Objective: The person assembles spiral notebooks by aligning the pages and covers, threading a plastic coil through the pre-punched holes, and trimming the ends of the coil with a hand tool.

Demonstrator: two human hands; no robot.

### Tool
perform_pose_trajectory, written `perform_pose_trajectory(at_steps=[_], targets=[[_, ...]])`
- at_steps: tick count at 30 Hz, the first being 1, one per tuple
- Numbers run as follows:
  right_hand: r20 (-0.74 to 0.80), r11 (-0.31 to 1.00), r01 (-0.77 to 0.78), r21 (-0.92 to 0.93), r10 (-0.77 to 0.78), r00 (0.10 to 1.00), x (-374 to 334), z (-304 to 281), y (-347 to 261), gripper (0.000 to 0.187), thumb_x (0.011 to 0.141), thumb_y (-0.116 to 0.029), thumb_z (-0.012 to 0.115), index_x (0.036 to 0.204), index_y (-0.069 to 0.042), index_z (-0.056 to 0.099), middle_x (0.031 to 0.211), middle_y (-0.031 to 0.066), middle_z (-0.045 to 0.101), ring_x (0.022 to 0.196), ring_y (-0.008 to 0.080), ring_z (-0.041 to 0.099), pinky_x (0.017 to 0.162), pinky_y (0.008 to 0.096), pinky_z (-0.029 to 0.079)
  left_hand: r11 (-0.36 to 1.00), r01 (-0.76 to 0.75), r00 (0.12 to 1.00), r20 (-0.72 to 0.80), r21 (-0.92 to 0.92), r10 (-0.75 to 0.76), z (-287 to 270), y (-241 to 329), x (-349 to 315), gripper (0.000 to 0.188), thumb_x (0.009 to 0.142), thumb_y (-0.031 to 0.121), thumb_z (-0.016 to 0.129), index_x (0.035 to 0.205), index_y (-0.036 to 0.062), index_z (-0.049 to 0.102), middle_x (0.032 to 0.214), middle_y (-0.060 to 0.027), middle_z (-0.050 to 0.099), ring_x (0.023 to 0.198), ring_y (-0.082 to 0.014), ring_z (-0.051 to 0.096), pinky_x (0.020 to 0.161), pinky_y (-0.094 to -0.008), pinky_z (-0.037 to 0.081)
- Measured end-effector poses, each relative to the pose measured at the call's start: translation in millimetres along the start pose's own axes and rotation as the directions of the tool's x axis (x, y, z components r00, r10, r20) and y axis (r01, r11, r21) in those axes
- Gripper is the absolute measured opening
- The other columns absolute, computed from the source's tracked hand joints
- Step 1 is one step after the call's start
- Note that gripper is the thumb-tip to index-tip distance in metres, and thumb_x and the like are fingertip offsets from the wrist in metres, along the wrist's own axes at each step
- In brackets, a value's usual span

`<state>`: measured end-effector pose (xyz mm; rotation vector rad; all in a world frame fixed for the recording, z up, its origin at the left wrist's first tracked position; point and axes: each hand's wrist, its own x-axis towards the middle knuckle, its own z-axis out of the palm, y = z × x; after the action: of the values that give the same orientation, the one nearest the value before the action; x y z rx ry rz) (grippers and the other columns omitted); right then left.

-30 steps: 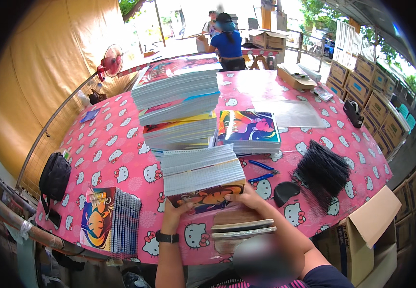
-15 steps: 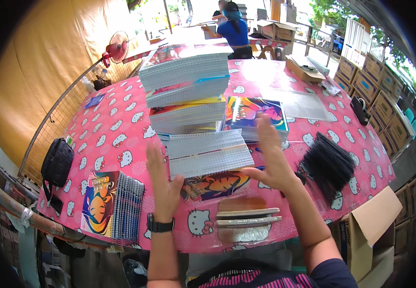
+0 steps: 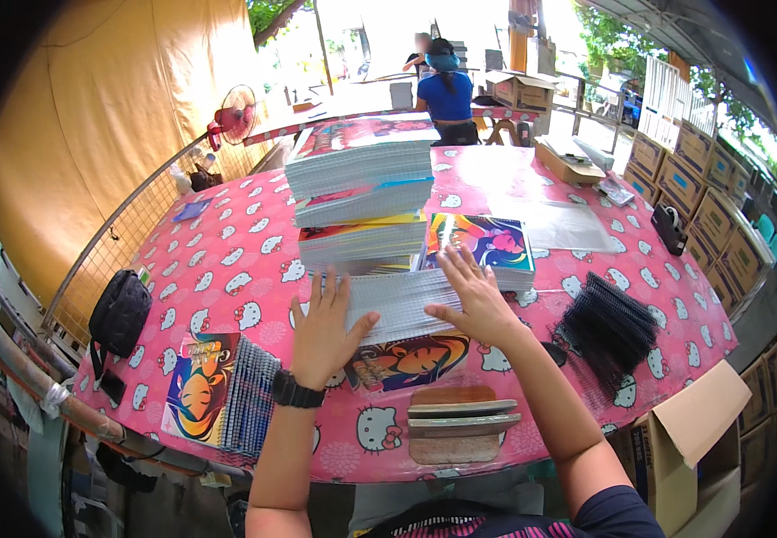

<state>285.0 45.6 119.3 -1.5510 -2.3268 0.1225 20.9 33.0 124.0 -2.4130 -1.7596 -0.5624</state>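
My left hand (image 3: 327, 327) and right hand (image 3: 474, 300): fingers spread, at either end of the paper stack (image 3: 397, 308); pressure cannot be told | Stack: centre of frame | Judged: hefty together, sheets bendable, liable to slide | Advised hold: both ends, low, even squeeze.

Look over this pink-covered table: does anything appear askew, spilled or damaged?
Slightly askew: the tall notebook stack straight ahead has layers that do not line up, some jutting past others. On the right, the black spiral coils lie splayed in an uneven heap, some straggling at the near side. Nothing looks spilled or plainly damaged.
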Motion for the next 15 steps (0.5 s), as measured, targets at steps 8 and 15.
perform_pose_trajectory(at_steps=[8, 15], targets=[[-0.113, 0.922, 0.065, 0.382, -0.023, 0.993, 7.6, 18.0, 21.7, 0.095, 0.084, -0.061, 0.060, 0.148, 0.000, 0.026, 0.155, 0.0208, 0.022, 0.146, 0.0336, 0.014, 0.116, 0.0464, 0.019, 0.979, 0.148, 0.978, 0.169, -0.138, -0.124, 17.8, -1.8, 14.6, 0.078, 0.093, 0.058, 0.043, 0.147, 0.0037, 0.030, 0.153, -0.0196, 0.027, 0.144, -0.0346, 0.021, 0.112, -0.0614, 0.014], [-0.004, -0.131, 0.028, 0.991, 0.182, 0.983, -1.2, 79.5, 24.7, 0.074, 0.099, -0.052, 0.042, 0.151, -0.005, 0.021, 0.150, 0.0119, 0.035, 0.135, 0.0245, 0.038, 0.111, 0.0346, 0.030, -0.098, -0.029, 0.964, -0.002, -0.995, -0.265, 103.5, -34.6, -14.5, 0.070, 0.102, 0.050, 0.030, 0.154, 0.0091, 0.006, 0.156, -0.0123, 0.020, 0.143, -0.0253, 0.021, 0.116, -0.0363, 0.017]])
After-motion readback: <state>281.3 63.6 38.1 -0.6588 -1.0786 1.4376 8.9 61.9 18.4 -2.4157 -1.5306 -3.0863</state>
